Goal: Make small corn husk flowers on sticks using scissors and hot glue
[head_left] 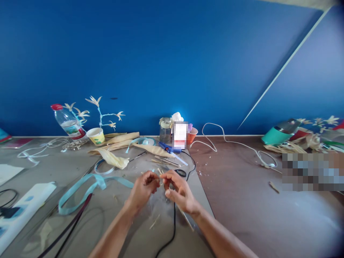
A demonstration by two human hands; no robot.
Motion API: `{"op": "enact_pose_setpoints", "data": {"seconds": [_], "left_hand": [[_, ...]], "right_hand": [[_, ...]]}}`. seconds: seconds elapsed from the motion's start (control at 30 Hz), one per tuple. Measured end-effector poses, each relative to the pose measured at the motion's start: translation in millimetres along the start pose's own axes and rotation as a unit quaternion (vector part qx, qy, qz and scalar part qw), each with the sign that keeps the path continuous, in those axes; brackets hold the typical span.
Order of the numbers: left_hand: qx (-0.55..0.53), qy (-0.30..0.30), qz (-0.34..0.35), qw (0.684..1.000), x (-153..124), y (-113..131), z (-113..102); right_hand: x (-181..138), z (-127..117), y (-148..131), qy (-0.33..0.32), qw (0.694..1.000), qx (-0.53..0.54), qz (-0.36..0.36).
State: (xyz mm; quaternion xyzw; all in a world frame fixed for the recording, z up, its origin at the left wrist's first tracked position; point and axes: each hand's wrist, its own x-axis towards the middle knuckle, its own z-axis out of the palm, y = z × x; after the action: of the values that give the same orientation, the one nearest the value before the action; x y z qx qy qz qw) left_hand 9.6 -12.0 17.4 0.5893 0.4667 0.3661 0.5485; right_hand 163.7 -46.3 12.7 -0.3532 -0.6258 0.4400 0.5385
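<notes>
My left hand [146, 187] is closed in a pinch over the grey work surface; what its fingertips hold is too small to make out. Just beside it, my right hand [179, 190] has half-curled fingers with the thumb apart, and its fingertips come close to the left ones. Thin pale strips show behind and between the fingers. Beyond the hands lie a blue glue gun [176, 147] with a clear glue stick, black-handled scissors [180, 173] and dried husks [114, 158]. A light blue ribbon [77, 191] loops to the left of my left hand.
A black cable [174, 222] runs beneath my hands. At the back stand a bottle [70, 123], a yellow paper cup [95, 136], a glass jar [165, 132], an orange cup [192, 136] and husk flowers [100, 114]. A power strip [29, 211] lies left; a green container [278, 134] rests right.
</notes>
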Motion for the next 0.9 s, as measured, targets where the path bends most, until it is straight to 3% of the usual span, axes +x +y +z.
{"op": "enact_pose_setpoints", "data": {"seconds": [0.13, 0.23, 0.57, 0.9], "left_hand": [[-0.002, 0.001, -0.009, 1.000, 0, 0, 0], [-0.009, -0.003, -0.018, 1.000, -1, -2, 1], [-0.022, -0.057, 0.015, 0.998, -4, 2, 4], [-0.006, -0.087, 0.002, 0.996, -2, -1, 1]], "right_hand": [[-1, 6, -1, 0.008, 0.991, -0.122, -0.057], [0, 8, 3, 0.036, 0.986, -0.155, -0.057], [4, 5, 16, 0.113, 0.988, -0.102, 0.039], [7, 5, 14, 0.084, 0.992, -0.039, 0.087]]}}
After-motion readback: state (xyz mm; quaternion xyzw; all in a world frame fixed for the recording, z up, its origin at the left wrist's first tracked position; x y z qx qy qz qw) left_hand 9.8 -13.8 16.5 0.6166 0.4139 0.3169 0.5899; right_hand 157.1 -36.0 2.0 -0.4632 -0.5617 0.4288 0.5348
